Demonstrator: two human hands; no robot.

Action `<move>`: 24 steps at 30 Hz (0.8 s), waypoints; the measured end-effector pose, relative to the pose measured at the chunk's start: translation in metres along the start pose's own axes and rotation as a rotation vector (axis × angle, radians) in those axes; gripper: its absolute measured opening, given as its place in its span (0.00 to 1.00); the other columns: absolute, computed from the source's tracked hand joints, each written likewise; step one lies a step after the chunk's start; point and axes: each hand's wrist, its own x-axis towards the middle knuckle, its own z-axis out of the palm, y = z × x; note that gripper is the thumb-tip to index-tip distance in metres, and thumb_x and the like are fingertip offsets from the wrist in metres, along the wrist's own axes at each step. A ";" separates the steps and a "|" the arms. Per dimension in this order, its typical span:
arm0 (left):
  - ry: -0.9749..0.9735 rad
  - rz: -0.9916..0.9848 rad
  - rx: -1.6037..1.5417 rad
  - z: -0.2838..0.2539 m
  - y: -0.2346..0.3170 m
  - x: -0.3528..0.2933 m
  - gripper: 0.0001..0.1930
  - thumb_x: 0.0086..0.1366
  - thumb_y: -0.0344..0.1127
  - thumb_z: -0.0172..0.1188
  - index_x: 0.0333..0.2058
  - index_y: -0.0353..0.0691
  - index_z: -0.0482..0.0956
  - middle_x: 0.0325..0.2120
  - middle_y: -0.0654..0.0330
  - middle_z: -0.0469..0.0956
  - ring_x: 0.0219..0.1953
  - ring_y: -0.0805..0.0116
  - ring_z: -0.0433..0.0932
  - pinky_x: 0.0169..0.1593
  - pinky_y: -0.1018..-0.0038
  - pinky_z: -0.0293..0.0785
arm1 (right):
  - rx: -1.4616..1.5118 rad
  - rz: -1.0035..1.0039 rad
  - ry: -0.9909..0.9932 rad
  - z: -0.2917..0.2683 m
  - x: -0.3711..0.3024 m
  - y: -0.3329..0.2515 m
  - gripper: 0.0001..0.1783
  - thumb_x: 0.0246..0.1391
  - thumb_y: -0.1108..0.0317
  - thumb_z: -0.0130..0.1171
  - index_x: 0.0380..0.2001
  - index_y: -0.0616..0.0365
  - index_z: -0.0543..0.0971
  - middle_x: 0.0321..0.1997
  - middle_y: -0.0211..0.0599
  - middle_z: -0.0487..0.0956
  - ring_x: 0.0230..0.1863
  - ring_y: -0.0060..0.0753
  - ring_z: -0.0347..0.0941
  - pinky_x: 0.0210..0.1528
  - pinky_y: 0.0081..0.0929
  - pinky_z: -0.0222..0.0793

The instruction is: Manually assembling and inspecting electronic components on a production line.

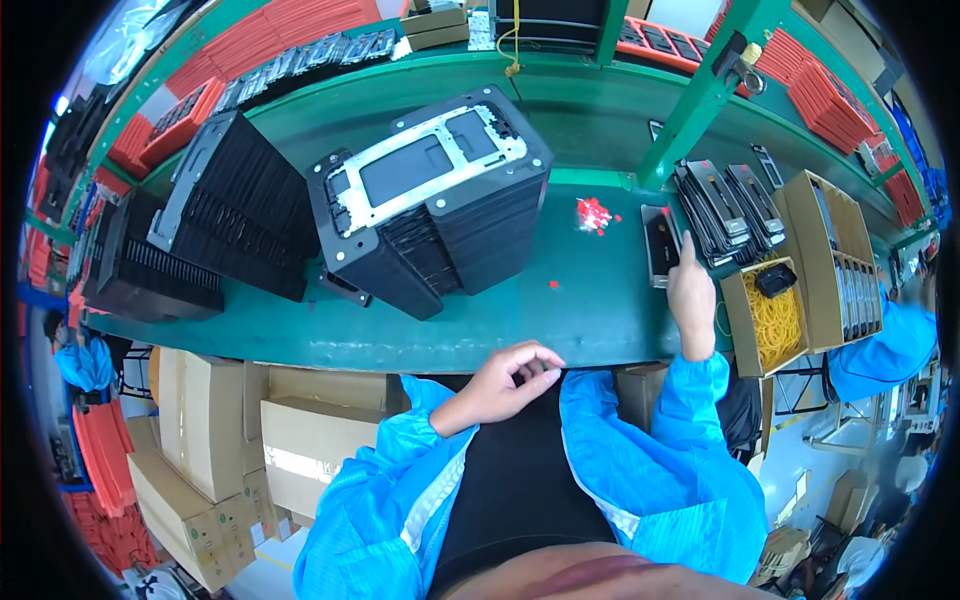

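Observation:
My right hand (692, 305) reaches over the right part of the green bench with its index finger stretched out and its other fingers loosely bent; nothing shows in it. The fingertip is at the right edge of a flat dark rectangular part with a silver rim (660, 248), and I cannot tell if they touch. Close to the bench's front edge, in front of my body, my left hand (505, 383) is loosely curled, thumb apart from the fingers, holding nothing visible. Several flat metal frames (712, 208) lie stacked just beyond my right hand.
Tall stacks of black trays (480, 225) fill the bench's left half, a silver frame (430, 165) on top. Small red pieces (592, 215) lie mid-bench. At right stand a box of yellow bands (775, 325) and a divided carton (835, 265). A green post (690, 110) rises behind.

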 end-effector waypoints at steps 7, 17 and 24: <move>0.232 0.140 -0.117 0.007 0.012 0.012 0.38 0.71 0.42 0.62 0.74 0.40 0.55 0.63 0.49 0.65 0.55 0.59 0.75 0.56 0.64 0.75 | 0.663 -0.655 0.318 0.009 -0.099 -0.052 0.29 0.58 0.84 0.49 0.64 0.67 0.71 0.64 0.58 0.75 0.67 0.59 0.72 0.64 0.42 0.71; 0.081 0.348 0.617 -0.005 -0.004 0.024 0.57 0.62 0.44 0.72 0.77 0.45 0.37 0.66 0.38 0.54 0.65 0.41 0.66 0.60 0.51 0.73 | 1.756 -0.298 -0.411 0.000 -0.092 -0.109 0.11 0.69 0.75 0.52 0.52 0.63 0.77 0.52 0.36 0.79 0.54 0.26 0.76 0.57 0.28 0.72; 0.253 0.445 0.648 -0.001 0.004 0.012 0.55 0.54 0.40 0.76 0.74 0.42 0.50 0.64 0.37 0.58 0.57 0.35 0.71 0.56 0.52 0.76 | 1.956 -0.467 -0.551 0.005 -0.101 -0.139 0.08 0.73 0.67 0.53 0.46 0.61 0.73 0.47 0.28 0.71 0.48 0.17 0.70 0.52 0.22 0.70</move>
